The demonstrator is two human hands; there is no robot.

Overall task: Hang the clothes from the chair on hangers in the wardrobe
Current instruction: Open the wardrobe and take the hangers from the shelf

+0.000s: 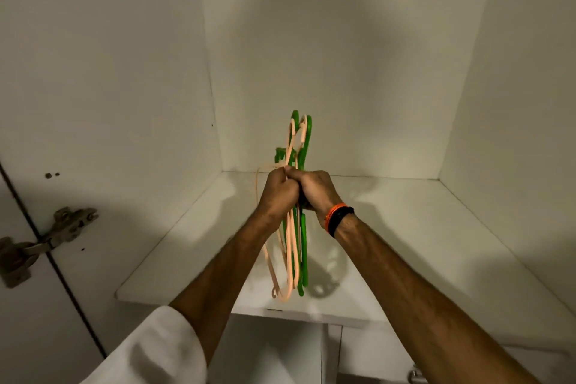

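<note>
A bunch of plastic hangers, some green (304,246) and some peach (292,256), stands upright above the white wardrobe shelf (405,243). My left hand (279,193) and my right hand (314,188) grip the bunch together at its middle, knuckles touching. The hooks point up past my fingers, and the lower bars hang below my wrists, just above the shelf's front edge. No clothes and no chair are in view.
White wardrobe walls close in at the left (109,103), back and right. A metal door hinge (46,240) sits on the left side panel. Below the shelf, a lower compartment with a metal fitting (416,376) shows at the bottom right.
</note>
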